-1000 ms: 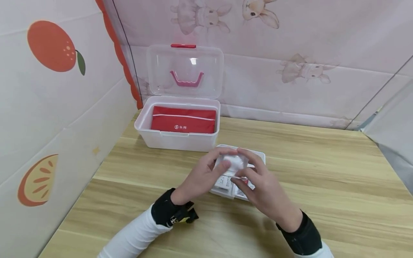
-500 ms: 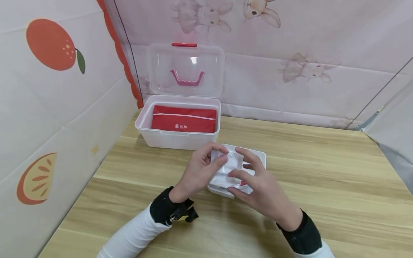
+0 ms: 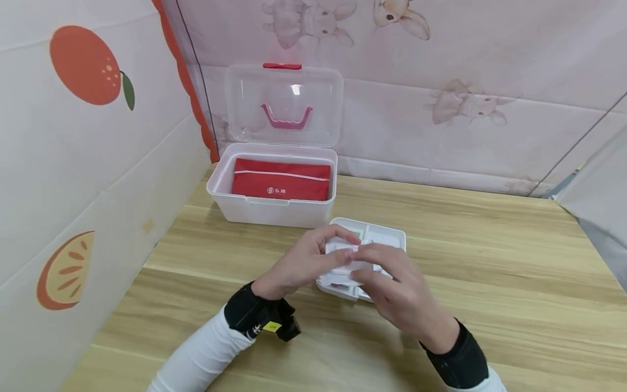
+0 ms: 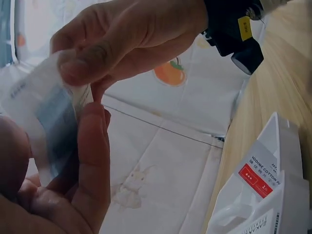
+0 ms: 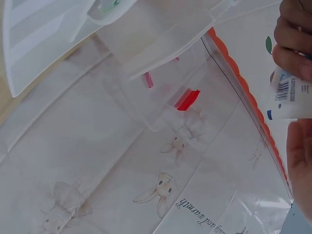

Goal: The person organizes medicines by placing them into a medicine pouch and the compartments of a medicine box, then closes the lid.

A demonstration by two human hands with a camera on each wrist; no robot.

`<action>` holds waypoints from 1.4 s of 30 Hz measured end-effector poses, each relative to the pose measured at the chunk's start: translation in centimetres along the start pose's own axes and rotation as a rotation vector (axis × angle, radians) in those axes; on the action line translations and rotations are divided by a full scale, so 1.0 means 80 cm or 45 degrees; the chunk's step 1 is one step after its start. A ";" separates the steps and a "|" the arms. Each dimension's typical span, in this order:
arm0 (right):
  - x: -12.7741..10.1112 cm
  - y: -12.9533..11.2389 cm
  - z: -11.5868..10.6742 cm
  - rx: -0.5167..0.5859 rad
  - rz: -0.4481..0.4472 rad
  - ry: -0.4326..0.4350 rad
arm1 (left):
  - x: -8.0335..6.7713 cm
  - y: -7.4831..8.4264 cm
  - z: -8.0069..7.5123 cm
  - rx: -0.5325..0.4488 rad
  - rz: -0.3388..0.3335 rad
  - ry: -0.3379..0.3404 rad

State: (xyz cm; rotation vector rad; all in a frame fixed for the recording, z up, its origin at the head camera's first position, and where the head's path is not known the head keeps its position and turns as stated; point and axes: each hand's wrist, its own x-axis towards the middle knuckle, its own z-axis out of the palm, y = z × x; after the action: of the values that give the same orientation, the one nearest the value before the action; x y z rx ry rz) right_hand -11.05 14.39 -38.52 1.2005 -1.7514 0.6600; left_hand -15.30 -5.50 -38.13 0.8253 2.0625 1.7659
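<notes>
A small white packet with print and a bluish panel is held between both hands over a white compartment tray. My right hand pinches the packet's edge between thumb and fingers, plain in the left wrist view. From the other side, the fingers of my left hand hold it, thumb toward the middle. A barcode shows on the packet in the right wrist view. In the tray lies an iodine cotton sachet with a red label. The hands hide much of the tray.
Behind the tray to the left stands a clear plastic box with its lid raised. It holds a red pouch with a white stripe. Printed fabric walls enclose the wooden table at the left and back.
The right fingers first spread away from the packet, then came back onto it and pinch it now. Both hands turned the packet slightly; the left hand kept hold.
</notes>
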 end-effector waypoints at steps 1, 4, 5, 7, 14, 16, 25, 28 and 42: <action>0.000 0.000 -0.001 0.018 -0.001 0.001 | 0.000 0.001 0.000 -0.020 -0.031 -0.012; 0.000 -0.001 -0.004 0.038 0.022 -0.020 | 0.000 0.002 0.002 -0.069 -0.073 -0.013; 0.000 -0.001 -0.005 0.037 0.039 -0.032 | 0.000 0.002 0.002 -0.092 -0.071 -0.010; -0.001 0.000 -0.005 0.035 0.076 -0.045 | -0.001 0.002 0.004 -0.107 -0.025 -0.008; -0.006 0.002 -0.003 0.153 0.412 -0.018 | -0.003 -0.001 0.011 0.158 0.323 0.002; -0.008 0.000 -0.004 0.209 0.560 -0.034 | -0.004 0.000 0.013 0.239 0.367 0.029; -0.008 -0.006 -0.011 0.484 1.045 -0.023 | -0.003 0.003 0.015 0.332 0.357 0.042; -0.007 -0.008 -0.011 0.501 1.159 0.020 | -0.003 0.004 0.015 0.290 0.301 -0.025; -0.009 -0.003 -0.014 0.495 1.161 -0.047 | -0.003 -0.002 0.019 0.374 0.357 0.042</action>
State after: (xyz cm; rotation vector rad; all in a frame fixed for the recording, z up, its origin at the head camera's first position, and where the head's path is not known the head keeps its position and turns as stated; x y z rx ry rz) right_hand -10.34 15.54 -38.69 0.5797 -2.2469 1.5648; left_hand -14.28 -4.44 -38.62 1.2294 2.3611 1.6348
